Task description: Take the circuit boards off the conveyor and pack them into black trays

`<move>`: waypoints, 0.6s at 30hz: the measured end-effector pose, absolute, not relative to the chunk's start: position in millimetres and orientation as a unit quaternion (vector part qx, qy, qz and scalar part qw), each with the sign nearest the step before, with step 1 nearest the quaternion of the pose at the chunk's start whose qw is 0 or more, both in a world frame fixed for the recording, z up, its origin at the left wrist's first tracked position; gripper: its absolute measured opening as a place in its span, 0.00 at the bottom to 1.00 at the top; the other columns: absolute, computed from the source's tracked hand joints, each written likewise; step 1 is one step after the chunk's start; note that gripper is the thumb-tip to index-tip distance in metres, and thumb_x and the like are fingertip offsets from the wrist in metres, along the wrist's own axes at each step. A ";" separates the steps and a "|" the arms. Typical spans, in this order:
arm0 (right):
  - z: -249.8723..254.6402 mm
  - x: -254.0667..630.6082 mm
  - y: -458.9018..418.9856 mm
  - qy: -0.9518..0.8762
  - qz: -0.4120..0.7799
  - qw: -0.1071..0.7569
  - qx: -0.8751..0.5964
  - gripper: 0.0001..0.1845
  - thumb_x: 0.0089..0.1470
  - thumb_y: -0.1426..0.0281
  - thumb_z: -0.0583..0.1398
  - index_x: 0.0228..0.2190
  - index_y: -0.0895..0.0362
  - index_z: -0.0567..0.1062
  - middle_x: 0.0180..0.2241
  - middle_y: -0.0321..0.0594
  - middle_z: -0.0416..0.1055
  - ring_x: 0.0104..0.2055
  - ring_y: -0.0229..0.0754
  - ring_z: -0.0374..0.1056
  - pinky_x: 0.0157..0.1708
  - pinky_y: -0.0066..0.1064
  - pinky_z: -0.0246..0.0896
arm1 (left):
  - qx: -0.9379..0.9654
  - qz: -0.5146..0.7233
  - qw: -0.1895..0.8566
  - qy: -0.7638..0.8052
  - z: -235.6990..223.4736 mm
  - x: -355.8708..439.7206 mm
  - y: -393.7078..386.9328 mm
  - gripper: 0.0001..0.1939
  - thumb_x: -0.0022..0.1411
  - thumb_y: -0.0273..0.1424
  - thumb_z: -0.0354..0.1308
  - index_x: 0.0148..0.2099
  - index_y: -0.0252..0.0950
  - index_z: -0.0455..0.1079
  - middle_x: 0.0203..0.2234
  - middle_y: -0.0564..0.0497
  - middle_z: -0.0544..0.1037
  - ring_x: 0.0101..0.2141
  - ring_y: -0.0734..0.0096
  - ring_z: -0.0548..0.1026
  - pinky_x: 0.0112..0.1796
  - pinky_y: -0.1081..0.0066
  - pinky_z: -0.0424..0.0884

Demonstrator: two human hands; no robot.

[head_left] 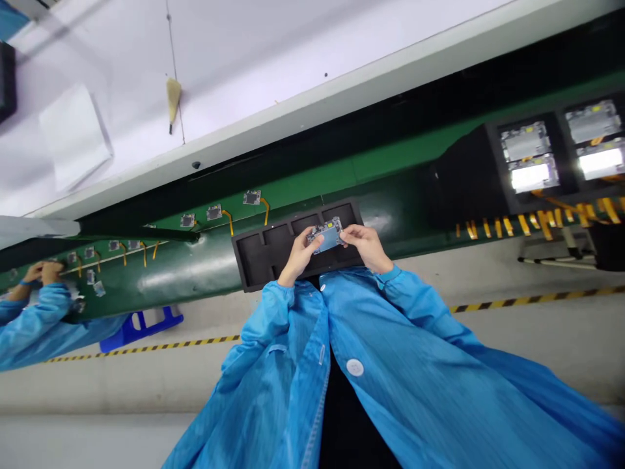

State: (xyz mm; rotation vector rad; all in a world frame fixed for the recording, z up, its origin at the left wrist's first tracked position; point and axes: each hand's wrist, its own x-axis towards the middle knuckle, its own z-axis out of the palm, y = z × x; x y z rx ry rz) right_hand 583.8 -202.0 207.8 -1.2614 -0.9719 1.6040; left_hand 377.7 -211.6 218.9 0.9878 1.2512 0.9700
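A small circuit board (330,237) with a light blue-grey flat face is held up between my two hands. My left hand (299,254) pinches its left end, thumb on the front. At the right end, the thumb and fingers of my right hand (367,246) are closed on the board's corner. Beneath both hands lies a black compartment tray (254,266) on the green bench. The compartments that show hold nothing I can see; the hands and board hide part of the tray.
Several circuit boards (213,212) with orange flex cables line the green bench (209,267) leftward. Black trays (493,163) of boards are stacked at right. A white shelf (273,58) carries a brush (172,101) and paper (73,137). A co-worker's hands (43,271) are far left.
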 end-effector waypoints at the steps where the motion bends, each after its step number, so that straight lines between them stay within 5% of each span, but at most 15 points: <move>1: 201.1 584.1 -201.1 -0.368 0.648 0.428 -0.511 0.25 0.44 0.45 0.76 0.25 0.53 0.79 0.23 0.35 0.75 0.26 0.40 0.69 0.31 0.34 0.70 | 0.392 0.408 0.623 0.540 210.0 382.0 -208.7 0.32 0.56 0.58 0.74 0.49 0.36 0.82 0.42 0.45 0.86 0.43 0.58 0.84 0.46 0.64 0.80; 9: 151.4 600.5 -186.5 -0.412 0.537 0.400 -0.618 0.17 0.53 0.53 0.71 0.33 0.54 0.80 0.27 0.37 0.75 0.27 0.42 0.68 0.35 0.38 0.71 | 0.206 0.373 0.716 0.553 172.0 421.8 -173.3 0.19 0.62 0.40 0.76 0.46 0.32 0.78 0.39 0.42 0.86 0.48 0.53 0.85 0.54 0.51 0.82; 14: 138.4 624.5 -174.9 -0.583 0.386 0.333 -0.633 0.15 0.57 0.67 0.69 0.46 0.53 0.80 0.46 0.45 0.76 0.38 0.48 0.72 0.47 0.45 0.73 | 0.159 0.368 0.694 0.598 163.2 445.3 -155.4 0.12 0.66 0.33 0.73 0.43 0.31 0.76 0.37 0.43 0.85 0.47 0.56 0.85 0.56 0.50 0.82; 18: 129.1 627.6 -172.0 -0.652 0.348 0.298 -0.604 0.10 0.60 0.69 0.67 0.45 0.51 0.81 0.47 0.46 0.73 0.51 0.56 0.71 0.55 0.51 0.71 | 0.137 0.362 0.676 0.627 160.8 456.9 -149.1 0.09 0.66 0.30 0.73 0.42 0.31 0.76 0.35 0.45 0.84 0.46 0.59 0.85 0.55 0.53 0.81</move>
